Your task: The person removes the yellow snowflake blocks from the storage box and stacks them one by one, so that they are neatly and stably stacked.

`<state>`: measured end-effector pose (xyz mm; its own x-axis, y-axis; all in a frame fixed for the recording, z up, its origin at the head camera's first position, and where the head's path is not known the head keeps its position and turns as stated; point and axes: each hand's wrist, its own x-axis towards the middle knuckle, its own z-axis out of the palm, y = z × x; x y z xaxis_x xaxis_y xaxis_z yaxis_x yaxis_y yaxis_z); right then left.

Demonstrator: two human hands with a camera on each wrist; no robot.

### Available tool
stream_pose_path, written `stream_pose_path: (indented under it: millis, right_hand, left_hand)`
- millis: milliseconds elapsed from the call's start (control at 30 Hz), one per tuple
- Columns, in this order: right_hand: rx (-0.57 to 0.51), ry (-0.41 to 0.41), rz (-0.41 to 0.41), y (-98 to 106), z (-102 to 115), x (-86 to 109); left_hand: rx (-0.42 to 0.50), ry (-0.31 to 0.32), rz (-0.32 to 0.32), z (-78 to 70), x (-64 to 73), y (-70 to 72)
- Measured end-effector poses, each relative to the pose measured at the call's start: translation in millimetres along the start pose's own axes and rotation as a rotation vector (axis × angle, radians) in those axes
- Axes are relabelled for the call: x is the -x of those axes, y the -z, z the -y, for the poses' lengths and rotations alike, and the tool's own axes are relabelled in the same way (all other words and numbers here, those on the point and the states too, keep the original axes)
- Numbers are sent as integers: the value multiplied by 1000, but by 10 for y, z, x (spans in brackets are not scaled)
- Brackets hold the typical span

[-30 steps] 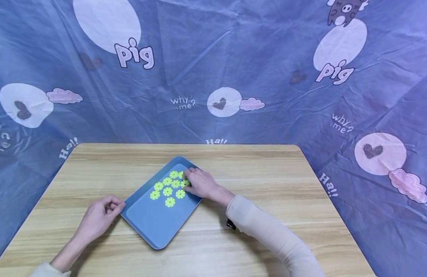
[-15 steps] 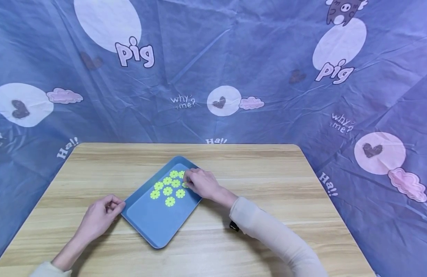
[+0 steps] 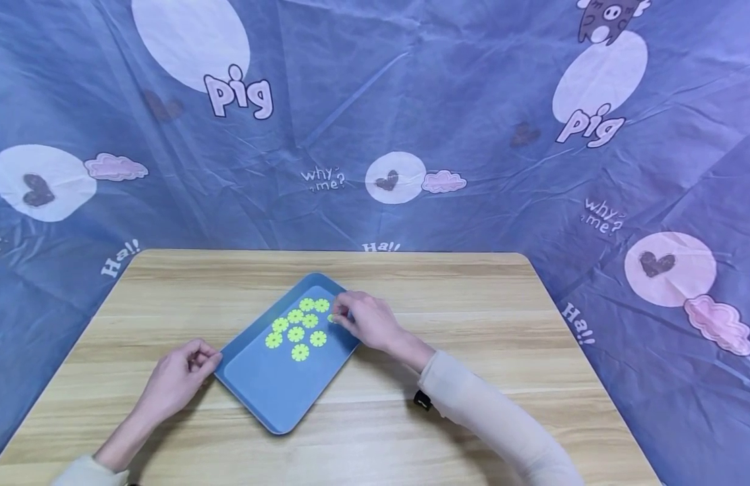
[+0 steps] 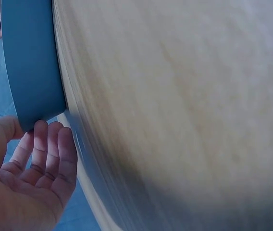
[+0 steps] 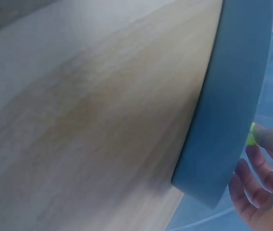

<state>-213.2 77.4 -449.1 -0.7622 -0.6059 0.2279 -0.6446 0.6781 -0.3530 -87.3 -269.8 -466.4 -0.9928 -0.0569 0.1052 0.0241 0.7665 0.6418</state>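
Note:
A shallow blue tray (image 3: 277, 395) lies at an angle on the table. My left hand (image 3: 183, 374) pinches its left corner; in the left wrist view the thumb is on one side of the tray wall (image 4: 33, 62) and fingertips on the other. Over the tray's right side, my right hand (image 3: 371, 320) pinches a small yellow-green flower-shaped piece (image 3: 331, 318) between thumb and finger. That piece (image 5: 251, 134) shows only partly past the tray wall in the right wrist view. Several matching flower-shaped pieces (image 3: 300, 352) lie flat in the tray's far half.
The wood-grain table (image 3: 460, 297) extends all around the tray. Behind it and along both sides hangs a blue cloth (image 3: 326, 223) printed with pigs, hearts and clouds. A small black object (image 3: 422, 399) sits by the right sleeve.
My right hand has drawn a little to the right with one flower-shaped piece pinched, away from the others. The left hand has stayed at the tray corner.

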Motion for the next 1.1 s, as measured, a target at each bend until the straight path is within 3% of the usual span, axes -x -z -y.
stream_pose_path:
  millis: [500, 767, 1100]
  right_hand:
    - [-133, -95, -113, 292, -193, 273]
    - [-186, -175, -144, 455, -323, 411]
    - [-252, -286, -175, 543, -584, 552]
  left_hand:
    - [1, 4, 13, 15, -6, -3]
    - [-11, 26, 34, 15, -12, 8]
    - [-12, 13, 15, -4, -5, 13]
